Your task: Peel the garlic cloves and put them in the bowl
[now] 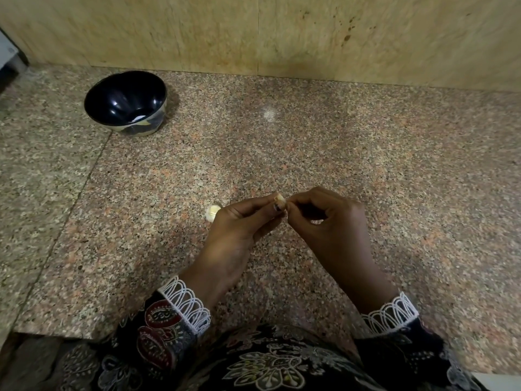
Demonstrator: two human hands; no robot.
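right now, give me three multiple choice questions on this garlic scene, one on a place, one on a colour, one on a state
1. Where is the bowl?
A. far left of the counter, near the wall
B. between the two hands
C. at the near right edge of the counter

2. What colour is the inside of the bowl?
A. white
B. dark, almost black
C. red

3. What is happening to the garlic clove?
A. it lies untouched on the counter
B. it is pinched between the fingertips of both hands
C. it rests in the bowl

Answers:
1. A, the bowl stands far left on the counter, close to the wall.
2. B, its glossy inside is dark with a few light glints.
3. B, the left hand and right hand meet on the clove above the counter, while another piece of garlic lies beside the left hand.
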